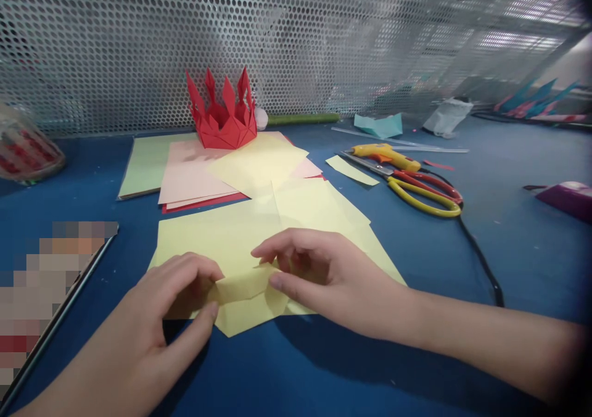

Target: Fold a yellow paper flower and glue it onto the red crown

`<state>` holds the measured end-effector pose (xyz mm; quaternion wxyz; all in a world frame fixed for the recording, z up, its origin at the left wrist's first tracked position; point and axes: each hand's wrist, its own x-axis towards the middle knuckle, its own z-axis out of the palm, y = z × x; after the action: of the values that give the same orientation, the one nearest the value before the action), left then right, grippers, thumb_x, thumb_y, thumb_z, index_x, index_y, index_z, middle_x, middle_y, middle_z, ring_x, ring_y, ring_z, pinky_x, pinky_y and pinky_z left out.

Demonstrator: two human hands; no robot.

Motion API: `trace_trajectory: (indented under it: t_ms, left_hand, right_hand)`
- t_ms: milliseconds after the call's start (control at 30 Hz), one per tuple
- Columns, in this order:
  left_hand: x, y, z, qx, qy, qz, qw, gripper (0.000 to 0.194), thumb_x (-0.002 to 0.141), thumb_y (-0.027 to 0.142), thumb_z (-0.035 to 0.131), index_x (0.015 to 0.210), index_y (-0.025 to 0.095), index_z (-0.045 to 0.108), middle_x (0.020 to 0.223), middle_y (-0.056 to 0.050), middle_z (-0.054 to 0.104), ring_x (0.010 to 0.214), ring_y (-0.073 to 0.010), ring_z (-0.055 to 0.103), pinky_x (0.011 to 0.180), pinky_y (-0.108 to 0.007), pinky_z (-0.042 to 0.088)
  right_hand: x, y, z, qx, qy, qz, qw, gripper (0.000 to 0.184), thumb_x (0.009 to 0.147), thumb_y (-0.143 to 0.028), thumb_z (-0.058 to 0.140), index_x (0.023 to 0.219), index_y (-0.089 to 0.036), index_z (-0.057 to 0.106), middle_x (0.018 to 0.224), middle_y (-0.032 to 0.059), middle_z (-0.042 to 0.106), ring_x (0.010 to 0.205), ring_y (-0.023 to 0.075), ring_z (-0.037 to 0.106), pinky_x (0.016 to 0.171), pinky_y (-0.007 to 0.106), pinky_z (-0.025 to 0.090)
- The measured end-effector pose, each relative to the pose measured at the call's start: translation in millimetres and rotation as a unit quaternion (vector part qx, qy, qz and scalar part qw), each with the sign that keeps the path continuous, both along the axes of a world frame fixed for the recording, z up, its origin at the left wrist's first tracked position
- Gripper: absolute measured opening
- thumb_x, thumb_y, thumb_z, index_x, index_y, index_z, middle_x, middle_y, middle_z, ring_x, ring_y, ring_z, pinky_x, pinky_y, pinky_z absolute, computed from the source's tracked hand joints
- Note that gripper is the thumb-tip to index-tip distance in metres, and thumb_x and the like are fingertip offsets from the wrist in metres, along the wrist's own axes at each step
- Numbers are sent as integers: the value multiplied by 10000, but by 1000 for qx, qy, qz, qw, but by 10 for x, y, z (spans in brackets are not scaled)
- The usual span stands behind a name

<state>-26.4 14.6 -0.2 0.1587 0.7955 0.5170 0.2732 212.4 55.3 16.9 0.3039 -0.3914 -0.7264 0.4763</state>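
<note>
A small folded piece of pale yellow paper (247, 293) lies on larger yellow sheets (222, 235) near the front of the blue table. My left hand (152, 324) pinches its left end between thumb and curled fingers. My right hand (319, 275) grips its right end, fingers bent over the fold and thumb beneath. Both hands rest low on the table, close together.
A red paper crown (222, 113) stands on pink and yellow sheets (194, 170) at the back. Yellow-handled scissors (423, 192) and a yellow glue gun (383, 153) with a black cord (481, 260) lie to the right. A perforated metal screen (296, 34) closes the back. A blurred tablet (41, 293) lies left.
</note>
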Motion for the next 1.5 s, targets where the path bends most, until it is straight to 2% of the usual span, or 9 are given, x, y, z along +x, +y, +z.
trace_trajectory:
  t_ms: [167,300,500,833,1000,1133,1300,1400,1500]
  left_hand:
    - [39,38,60,-100,-89,18,991,72,869,404,632,838,342,650,634,142,698,503,-77,656,481,-107,477]
    - [50,48,100,-94,-102,37,990,162,824,448,680,708,336,694,602,125,680,509,-81,624,482,-104,464]
    - [22,46,73,-126,-129,44,983,203,847,493,650,736,337,717,645,93,675,568,-104,641,506,-121,480]
    - [41,-1,94,-182,-97,88,974,323,830,582,613,694,299,688,604,68,657,545,-141,624,495,-192,462]
    - [36,38,107,-186,-88,86,975,364,846,597,564,684,287,665,592,67,649,542,-145,619,495,-200,464]
    - [58,56,221,-140,-49,107,983,402,858,595,528,672,263,657,612,78,644,577,-131,610,517,-176,473]
    - [91,53,301,-93,-37,99,990,421,816,594,590,564,257,615,529,79,583,499,-120,560,464,-179,468]
    - [87,33,249,-53,-46,93,993,407,820,565,604,551,260,593,514,83,527,461,-108,511,418,-169,440]
    - [65,1,182,-19,-59,73,995,320,842,475,630,599,269,612,567,82,539,512,-112,524,455,-176,442]
  right_hand:
    - [4,3,2,0,-4,3,1000,236,846,-168,634,1064,-195,720,761,-19,626,615,87,521,559,200,453]
    - [-4,-9,16,-22,2,2,1000,210,845,-269,698,1034,-185,734,769,-9,648,606,90,524,546,204,446]
    - [-39,-25,40,-58,-2,-5,998,239,847,-355,719,728,-147,721,658,8,642,573,101,512,509,210,408]
    - [-37,-38,53,-91,-42,-29,995,245,831,-374,694,703,-168,733,602,-9,579,526,95,439,468,218,333]
    - [10,-36,62,40,-87,-23,995,473,917,-378,567,516,-177,417,532,-42,408,508,79,375,491,226,299]
    - [88,56,55,138,-84,-65,985,497,962,-322,490,554,-197,235,526,-52,263,515,88,314,504,246,270]
    - [115,100,63,228,-42,-58,971,493,1007,-409,502,573,-204,390,540,-34,422,572,116,412,574,252,366]
    - [88,75,54,282,-38,-4,959,336,948,-490,616,827,-176,622,772,23,650,741,148,569,676,265,452]
    - [69,69,19,330,-43,48,942,253,908,-384,710,998,-150,674,898,58,701,846,161,619,769,282,493]
